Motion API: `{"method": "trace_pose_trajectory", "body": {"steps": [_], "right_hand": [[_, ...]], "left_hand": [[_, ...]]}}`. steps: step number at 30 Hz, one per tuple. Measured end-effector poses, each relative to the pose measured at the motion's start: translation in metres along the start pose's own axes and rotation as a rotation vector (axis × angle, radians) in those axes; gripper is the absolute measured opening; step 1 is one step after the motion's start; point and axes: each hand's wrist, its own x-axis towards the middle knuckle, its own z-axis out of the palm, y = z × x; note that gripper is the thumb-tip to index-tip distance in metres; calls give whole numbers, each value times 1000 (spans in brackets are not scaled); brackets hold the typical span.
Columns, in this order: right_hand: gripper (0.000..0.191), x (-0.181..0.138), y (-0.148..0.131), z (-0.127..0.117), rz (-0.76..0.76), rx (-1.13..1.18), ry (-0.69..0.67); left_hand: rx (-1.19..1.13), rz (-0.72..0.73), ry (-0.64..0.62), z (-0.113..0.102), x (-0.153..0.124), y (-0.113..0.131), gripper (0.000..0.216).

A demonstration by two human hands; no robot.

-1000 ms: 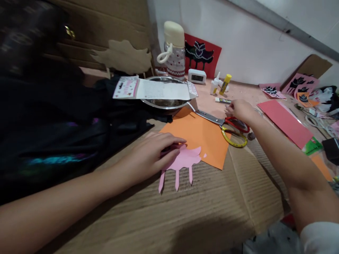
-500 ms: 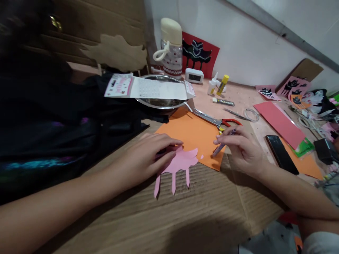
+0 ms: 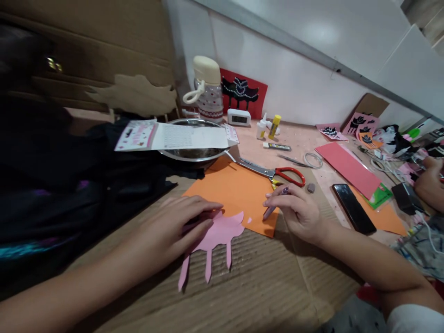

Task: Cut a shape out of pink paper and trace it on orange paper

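Observation:
My left hand (image 3: 189, 222) lies over a pink paper cut-out (image 3: 218, 233), fingers stretched out along its left part and hiding some of it. The cut-out has a wavy edge and three narrow pointed strips. It overlaps an orange sheet (image 3: 229, 182) and the corrugated cardboard (image 3: 256, 277). To the right, my right hand (image 3: 294, 208) grips a slim purple pen (image 3: 268, 211), its tip pointing down over the orange sheet. A tiny pink scrap (image 3: 249, 220) lies between the pen and the cut-out. Just beyond my right hand are red-handled scissors (image 3: 289, 176), lying with open handles.
A metal bowl (image 3: 194, 155) carries a long printed card (image 3: 187, 135). Behind stand a bottle (image 3: 208, 92), a digital clock (image 3: 238, 117) and glue (image 3: 275, 126). Rightward lie a small purplish piece (image 3: 311, 188), a phone (image 3: 354, 208), pink sheets (image 3: 347, 169) and another person's hand (image 3: 430, 182).
The view has shifted, so everything sits lower and further left. Another person's hand now shows at the right edge. Both my hands keep nearly the same place on the papers.

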Motion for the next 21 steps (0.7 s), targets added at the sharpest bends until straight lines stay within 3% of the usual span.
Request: {"method": "trace_pose_trajectory", "body": {"steps": [6, 12, 16, 21], "right_hand": [[33, 2, -1, -5, 13, -62, 21], [50, -2, 8, -11, -39, -200, -140], [30, 3, 7, -22, 122, -375, -53], [51, 25, -18, -36, 318, -107, -241]], "left_hand": [[10, 0, -60, -1, -1, -6, 33], [-17, -56, -28, 1, 0, 0, 39], [-20, -84, -81, -2, 2, 7, 42], [-9, -99, -113, -6, 3, 11, 41]]}}
